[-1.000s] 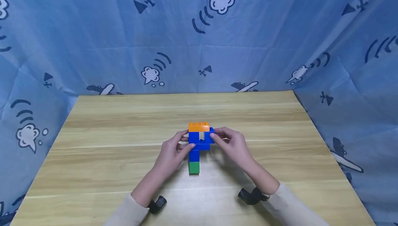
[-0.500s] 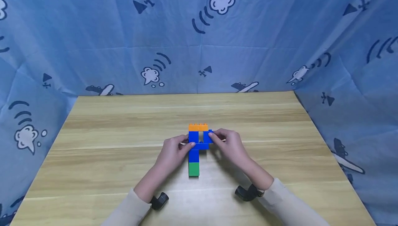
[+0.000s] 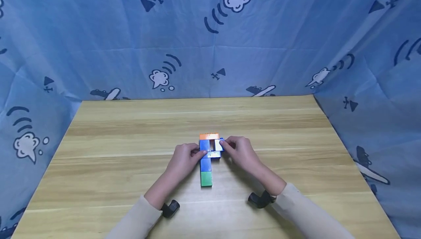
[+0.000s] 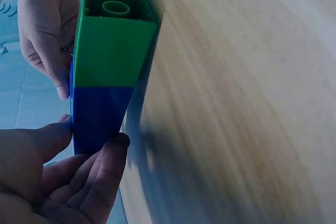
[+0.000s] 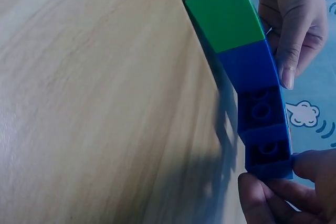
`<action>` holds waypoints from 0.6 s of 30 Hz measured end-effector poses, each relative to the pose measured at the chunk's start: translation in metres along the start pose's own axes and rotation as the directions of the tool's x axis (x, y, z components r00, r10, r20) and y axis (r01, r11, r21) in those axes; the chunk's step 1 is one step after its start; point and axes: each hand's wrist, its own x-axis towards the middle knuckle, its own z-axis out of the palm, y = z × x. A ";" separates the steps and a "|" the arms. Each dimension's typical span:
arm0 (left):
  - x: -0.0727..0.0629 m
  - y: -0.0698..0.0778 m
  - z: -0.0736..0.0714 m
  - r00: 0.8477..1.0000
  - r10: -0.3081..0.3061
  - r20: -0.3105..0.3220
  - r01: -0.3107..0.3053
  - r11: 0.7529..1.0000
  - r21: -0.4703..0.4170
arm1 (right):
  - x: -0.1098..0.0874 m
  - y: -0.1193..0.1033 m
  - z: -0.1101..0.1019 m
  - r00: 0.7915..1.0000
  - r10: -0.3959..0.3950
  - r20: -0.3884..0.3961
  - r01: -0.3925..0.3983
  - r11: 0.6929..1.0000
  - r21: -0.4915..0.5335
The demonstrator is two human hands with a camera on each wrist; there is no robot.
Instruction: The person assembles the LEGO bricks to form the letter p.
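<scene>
Several toy building bricks are joined into one piece between the hands in the head view. An orange brick tops it, blue bricks form the middle around a small gap, and a green brick ends the near stem. The left hand pinches the piece's left side, thumb on the blue part. The right hand pinches the blue brick that juts out on the right. In the left wrist view, the green brick's hollow underside shows. Hollow undersides of blue bricks face the right wrist camera.
A wooden table lies beneath the hands. Behind it and along its sides hangs a blue patterned cloth. Black wrist cameras sit below each hand, beside the light sleeves.
The brick piece has tipped so that the orange studs show less and its front faces catch more light. Both hands keep their grip and have shifted only slightly.
</scene>
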 end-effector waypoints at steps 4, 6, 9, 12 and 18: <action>0.001 -0.001 0.001 0.999 -0.031 0.021 0.030 0.999 0.012 | 0.002 0.000 0.001 1.000 0.021 0.021 -0.021 0.999 -0.029; 0.002 -0.002 0.002 0.999 -0.042 0.029 0.041 0.999 0.021 | 0.003 0.001 0.002 0.999 0.022 0.029 -0.020 0.999 -0.042; 0.001 -0.002 0.002 0.999 -0.037 0.031 0.036 0.998 0.044 | 0.004 0.002 0.002 0.999 0.010 0.035 -0.008 0.998 -0.060; 0.001 -0.002 0.003 0.999 -0.033 0.027 0.031 0.998 0.059 | 0.005 0.003 0.003 0.999 -0.003 0.036 0.006 0.997 -0.075; 0.002 -0.001 0.003 0.999 -0.032 0.024 0.030 0.997 0.066 | 0.005 0.006 0.004 0.999 -0.013 0.039 0.017 0.995 -0.100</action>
